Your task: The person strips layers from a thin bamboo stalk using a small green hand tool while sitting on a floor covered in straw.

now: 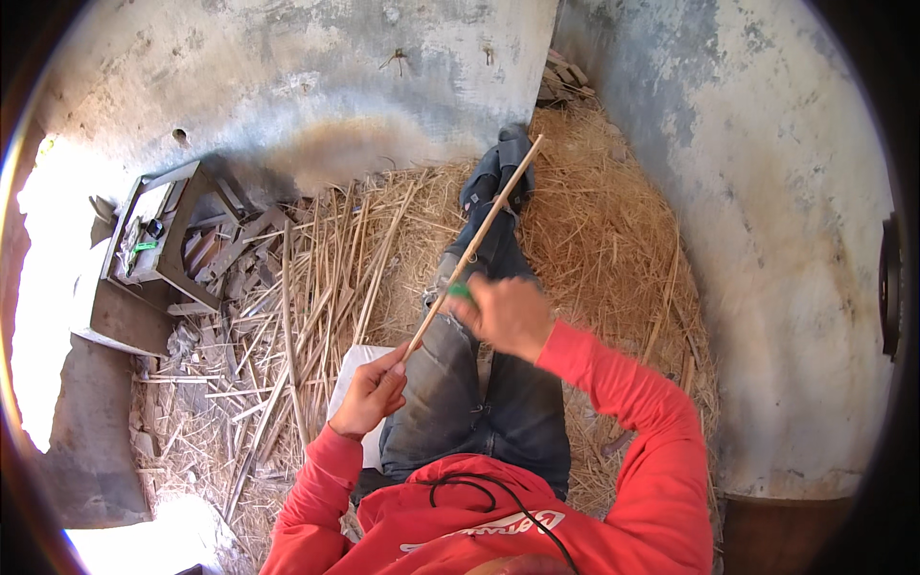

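A long, thin, pale wooden stick (487,222) slants over my outstretched legs, its far tip close to my feet. My left hand (369,391) is closed around the near end, thumb along the stick. My right hand (511,314) is closed on a small green object (461,292) that meets the stick about halfway up. Motion smears this hand, and most of the green object is hidden, so its exact kind cannot be made out. Jeans (441,374), worn pale at the knees, lie under the stick.
Many split sticks (331,278) lie to the left over shavings. More shavings (604,211) cover the floor at the right. A wooden stool-like frame (177,235) at the far left bears small items, one green. Plastered walls (757,220) stand close ahead and at the right.
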A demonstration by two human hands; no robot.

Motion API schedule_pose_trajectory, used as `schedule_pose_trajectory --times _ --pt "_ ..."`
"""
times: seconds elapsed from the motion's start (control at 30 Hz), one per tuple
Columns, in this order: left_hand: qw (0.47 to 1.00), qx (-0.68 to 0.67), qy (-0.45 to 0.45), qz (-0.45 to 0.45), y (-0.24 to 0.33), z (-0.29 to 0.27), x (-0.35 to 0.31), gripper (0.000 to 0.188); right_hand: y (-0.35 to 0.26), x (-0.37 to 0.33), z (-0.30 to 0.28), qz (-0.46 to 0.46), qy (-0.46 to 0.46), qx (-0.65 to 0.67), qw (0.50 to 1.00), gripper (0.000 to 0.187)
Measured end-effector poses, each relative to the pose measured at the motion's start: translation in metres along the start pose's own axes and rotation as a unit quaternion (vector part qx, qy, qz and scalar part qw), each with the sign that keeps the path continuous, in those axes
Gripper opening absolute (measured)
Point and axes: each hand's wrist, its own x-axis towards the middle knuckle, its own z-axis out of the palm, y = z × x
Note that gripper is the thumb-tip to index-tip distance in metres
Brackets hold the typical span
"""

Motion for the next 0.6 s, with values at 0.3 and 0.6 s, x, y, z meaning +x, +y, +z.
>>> schedule_pose_trajectory --times 0.3,0.6 --pt "0.998 -0.030 -0.050 -0.018 -0.019 -0.010 -0.026 0.048 0.050 0.020 -0.032 0.110 0.011 0.022 0.994 0.058" --pt "0.997 -0.073 -0.021 -0.004 -0.001 -0.011 -0.015 0.048 0.047 0.015 -0.024 0.097 0.126 0.279 0.947 0.057"
